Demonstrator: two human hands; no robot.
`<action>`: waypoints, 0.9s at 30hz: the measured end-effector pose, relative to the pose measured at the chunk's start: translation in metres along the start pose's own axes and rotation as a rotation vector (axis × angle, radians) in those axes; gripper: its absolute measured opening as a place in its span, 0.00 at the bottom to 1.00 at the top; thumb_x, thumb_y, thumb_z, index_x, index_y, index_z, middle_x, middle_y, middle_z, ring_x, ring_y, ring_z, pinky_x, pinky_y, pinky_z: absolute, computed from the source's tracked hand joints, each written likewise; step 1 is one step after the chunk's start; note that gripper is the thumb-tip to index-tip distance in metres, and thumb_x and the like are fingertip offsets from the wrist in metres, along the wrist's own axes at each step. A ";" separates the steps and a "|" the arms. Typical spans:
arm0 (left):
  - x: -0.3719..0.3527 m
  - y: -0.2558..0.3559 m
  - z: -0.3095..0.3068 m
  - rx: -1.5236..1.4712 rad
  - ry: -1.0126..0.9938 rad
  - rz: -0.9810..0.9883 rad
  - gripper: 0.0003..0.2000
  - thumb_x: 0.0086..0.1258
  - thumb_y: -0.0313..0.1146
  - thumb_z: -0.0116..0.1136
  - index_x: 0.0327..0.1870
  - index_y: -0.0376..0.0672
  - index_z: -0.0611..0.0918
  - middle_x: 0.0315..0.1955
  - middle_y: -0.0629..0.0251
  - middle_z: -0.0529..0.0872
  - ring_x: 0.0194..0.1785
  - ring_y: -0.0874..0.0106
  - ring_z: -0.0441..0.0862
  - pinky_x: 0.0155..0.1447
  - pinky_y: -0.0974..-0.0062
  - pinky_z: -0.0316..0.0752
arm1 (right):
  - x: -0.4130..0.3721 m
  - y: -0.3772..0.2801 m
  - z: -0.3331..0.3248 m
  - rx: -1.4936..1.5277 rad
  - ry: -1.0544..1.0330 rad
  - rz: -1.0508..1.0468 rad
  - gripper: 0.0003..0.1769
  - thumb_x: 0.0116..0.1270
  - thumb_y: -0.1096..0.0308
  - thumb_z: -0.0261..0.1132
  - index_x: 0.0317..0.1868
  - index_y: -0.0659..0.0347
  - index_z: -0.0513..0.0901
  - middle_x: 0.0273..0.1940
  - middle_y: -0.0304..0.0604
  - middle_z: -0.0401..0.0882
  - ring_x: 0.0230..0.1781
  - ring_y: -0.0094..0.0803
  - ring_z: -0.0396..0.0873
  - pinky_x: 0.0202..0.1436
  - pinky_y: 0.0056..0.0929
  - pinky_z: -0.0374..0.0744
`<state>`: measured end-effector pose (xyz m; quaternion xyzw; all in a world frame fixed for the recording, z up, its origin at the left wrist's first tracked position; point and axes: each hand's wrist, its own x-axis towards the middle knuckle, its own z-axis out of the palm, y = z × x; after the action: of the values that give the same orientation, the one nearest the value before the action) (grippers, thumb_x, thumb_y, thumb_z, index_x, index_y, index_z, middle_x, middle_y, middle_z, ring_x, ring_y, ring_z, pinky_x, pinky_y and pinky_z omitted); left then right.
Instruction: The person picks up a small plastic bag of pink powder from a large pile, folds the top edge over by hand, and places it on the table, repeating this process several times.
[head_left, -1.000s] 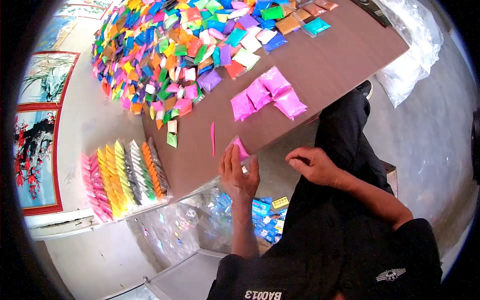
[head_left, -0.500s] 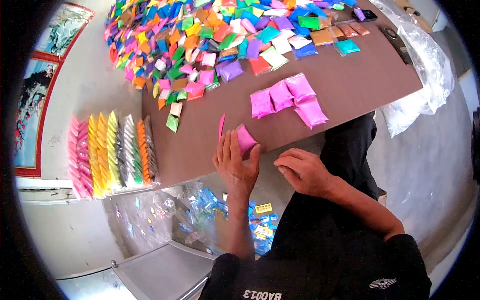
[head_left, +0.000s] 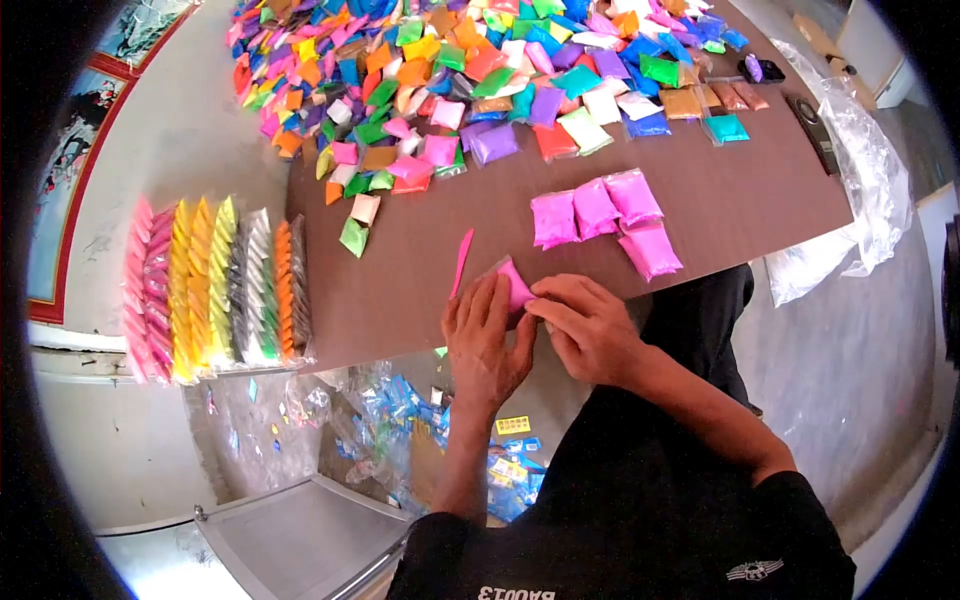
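A bright pink packet (head_left: 514, 284) in clear plastic lies near the table's front edge, partly covered by my hands. My left hand (head_left: 487, 335) holds its left side, with the fingers over it and the thumb low at its near edge. The thumb and forefinger of my right hand (head_left: 592, 330) pinch the packet's right edge. Just beyond my left fingers is a thin pink strip (head_left: 463, 262). Several similar pink packets (head_left: 597, 207) form a small group farther back, one of them (head_left: 650, 250) set nearer to me.
A heap of multicoloured packets (head_left: 430, 70) covers the table's far side. Rows of twisted coloured packs (head_left: 205, 290) stand along the left edge. Clear plastic sheeting (head_left: 865, 170) hangs at the right, beside a dark flat object (head_left: 812, 135). Blue wrappers (head_left: 515, 470) lie below the table.
My right hand has come left and forward from beside the table edge and now pinches the pink packet. My left hand stays at the packet. The whole view has shifted slightly.
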<state>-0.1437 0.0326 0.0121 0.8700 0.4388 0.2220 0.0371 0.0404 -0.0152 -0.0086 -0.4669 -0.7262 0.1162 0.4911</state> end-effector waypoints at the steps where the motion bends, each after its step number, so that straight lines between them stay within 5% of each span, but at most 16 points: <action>1: -0.001 -0.001 -0.003 -0.046 -0.012 0.002 0.26 0.67 0.37 0.67 0.64 0.35 0.79 0.65 0.50 0.80 0.70 0.54 0.75 0.75 0.51 0.61 | 0.003 0.001 0.002 -0.009 -0.008 -0.001 0.25 0.55 0.76 0.69 0.57 0.62 0.81 0.59 0.51 0.78 0.60 0.52 0.78 0.64 0.46 0.77; 7: -0.003 -0.026 -0.010 -0.286 0.067 -0.136 0.22 0.67 0.30 0.65 0.63 0.40 0.81 0.63 0.51 0.81 0.65 0.52 0.78 0.67 0.57 0.73 | 0.012 0.005 0.010 -0.088 -0.047 -0.056 0.25 0.58 0.72 0.70 0.58 0.59 0.81 0.59 0.50 0.78 0.63 0.50 0.77 0.63 0.47 0.77; 8: 0.001 -0.037 -0.008 -0.287 0.108 -0.201 0.17 0.67 0.33 0.69 0.56 0.40 0.85 0.53 0.50 0.86 0.57 0.52 0.84 0.57 0.63 0.80 | 0.013 0.004 0.010 -0.091 -0.047 -0.059 0.25 0.58 0.72 0.70 0.58 0.59 0.81 0.59 0.50 0.78 0.63 0.50 0.77 0.63 0.47 0.77; 12: 0.022 -0.056 -0.012 -0.005 0.116 -0.291 0.11 0.67 0.38 0.70 0.43 0.42 0.88 0.39 0.56 0.88 0.43 0.55 0.87 0.47 0.60 0.80 | 0.017 0.003 0.013 -0.137 -0.105 -0.024 0.22 0.60 0.68 0.71 0.56 0.54 0.82 0.59 0.46 0.78 0.60 0.47 0.78 0.57 0.45 0.77; 15: 0.029 -0.079 -0.008 -0.100 0.020 -0.290 0.09 0.68 0.37 0.69 0.43 0.44 0.88 0.39 0.58 0.87 0.39 0.55 0.86 0.42 0.57 0.79 | 0.019 0.008 0.016 -0.130 -0.141 -0.013 0.20 0.61 0.66 0.71 0.55 0.52 0.83 0.59 0.45 0.78 0.59 0.45 0.79 0.55 0.45 0.77; 19: 0.037 -0.078 -0.014 0.012 -0.010 -0.235 0.06 0.70 0.34 0.66 0.40 0.43 0.86 0.36 0.57 0.86 0.37 0.55 0.86 0.39 0.57 0.79 | 0.020 0.018 0.022 -0.129 -0.161 -0.020 0.19 0.63 0.66 0.69 0.55 0.52 0.83 0.59 0.43 0.79 0.57 0.43 0.80 0.54 0.45 0.77; 21: 0.040 -0.077 -0.013 0.333 -0.102 -0.099 0.05 0.72 0.33 0.63 0.37 0.43 0.82 0.33 0.57 0.85 0.36 0.55 0.86 0.39 0.57 0.80 | 0.021 0.019 0.025 -0.133 -0.170 -0.023 0.19 0.62 0.67 0.69 0.55 0.52 0.83 0.58 0.42 0.79 0.57 0.42 0.80 0.54 0.45 0.77; 27: 0.052 -0.089 -0.020 0.291 -0.271 -0.154 0.09 0.77 0.39 0.58 0.45 0.44 0.84 0.37 0.52 0.86 0.42 0.51 0.87 0.43 0.55 0.81 | 0.026 0.015 0.025 -0.196 -0.253 0.003 0.26 0.58 0.65 0.70 0.60 0.50 0.83 0.62 0.42 0.77 0.61 0.40 0.78 0.55 0.47 0.77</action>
<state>-0.1921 0.1251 0.0250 0.8520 0.5223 0.0338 -0.0134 0.0265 0.0207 -0.0149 -0.4951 -0.7896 0.1033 0.3476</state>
